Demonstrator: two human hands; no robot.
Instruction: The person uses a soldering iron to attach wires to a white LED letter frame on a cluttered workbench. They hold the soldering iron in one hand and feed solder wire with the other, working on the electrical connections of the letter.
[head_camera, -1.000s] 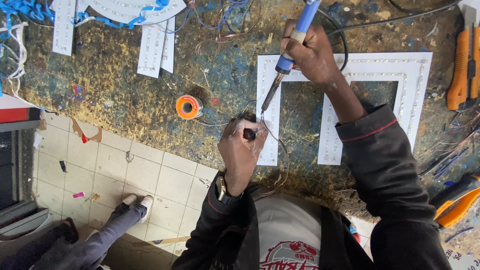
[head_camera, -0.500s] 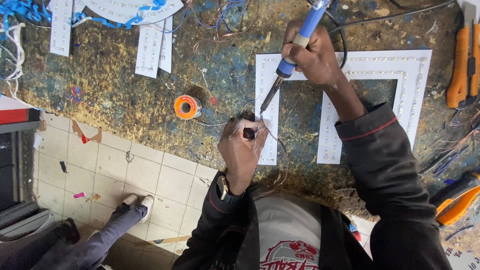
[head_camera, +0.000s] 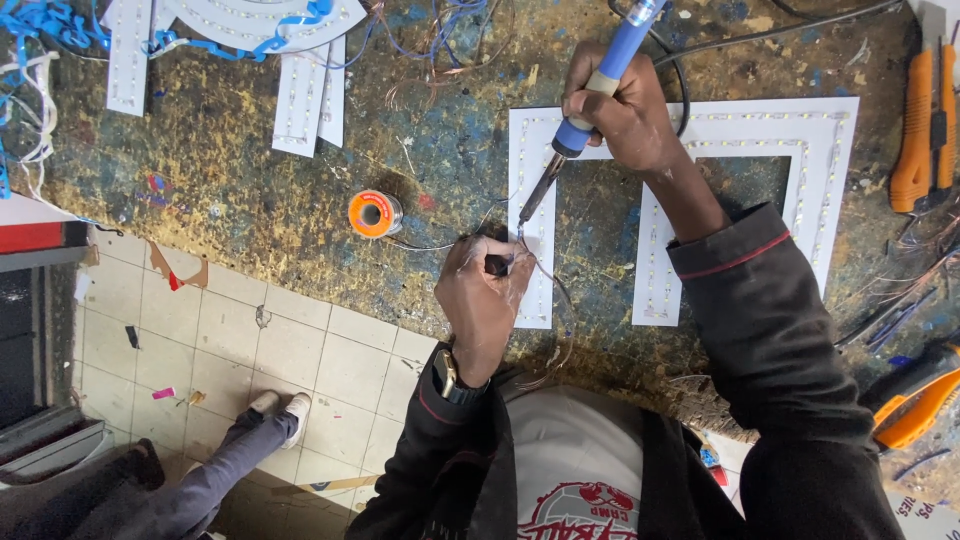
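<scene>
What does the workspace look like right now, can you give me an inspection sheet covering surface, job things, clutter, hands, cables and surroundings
Surface: worn, paint-stained workbench.
Job's things: blue-handled soldering iron, tip down at the edge of a white frame-shaped panel lined with small lights; orange solder spool to its left.
Clutter: white strips and blue wire at the far edge; orange-handled cutters on one side.
Hands: right hand grips the iron; left hand pinches thin wire and a small dark part at the panel edge.
Cables: black cord runs from the iron; loose copper strands about.
Surroundings: tiled floor, another person's leg and shoe.
</scene>
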